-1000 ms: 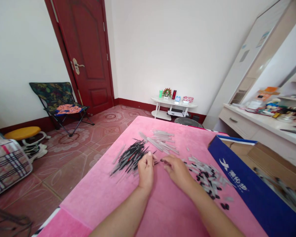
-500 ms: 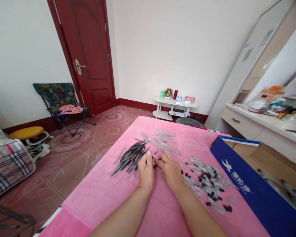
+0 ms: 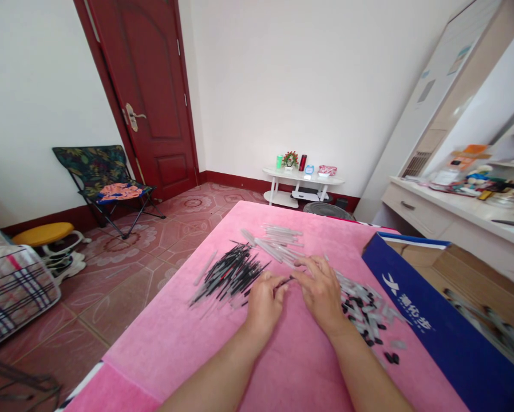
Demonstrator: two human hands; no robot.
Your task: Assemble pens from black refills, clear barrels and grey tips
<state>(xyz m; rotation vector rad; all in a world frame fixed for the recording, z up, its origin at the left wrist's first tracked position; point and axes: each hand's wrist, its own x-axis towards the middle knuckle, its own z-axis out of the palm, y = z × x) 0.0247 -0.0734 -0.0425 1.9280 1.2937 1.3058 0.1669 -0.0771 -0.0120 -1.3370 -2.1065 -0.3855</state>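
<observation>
My left hand [image 3: 264,301] is closed in a pinch on a thin black pen refill [image 3: 283,281] that points toward my right hand. My right hand [image 3: 320,289] lies just right of it, fingers spread and reaching toward the clear pen barrels [image 3: 278,243] at the back of the pink table cover [image 3: 188,343]. A heap of black refills [image 3: 229,273] lies left of my left hand. Under and right of my right hand is a scatter of clear and black small pen parts [image 3: 368,315].
A blue-sided cardboard box [image 3: 415,320] with assembled pens inside stands at the table's right edge. Beyond are a red door [image 3: 149,97], a folding chair [image 3: 102,177], a yellow stool [image 3: 42,234], a white low table [image 3: 302,186] and a white dresser [image 3: 454,217].
My left hand has shifted slightly right and nearer, keeping the refill. My right hand has moved away from it, up and right toward the clear barrels, and its fingers have spread.
</observation>
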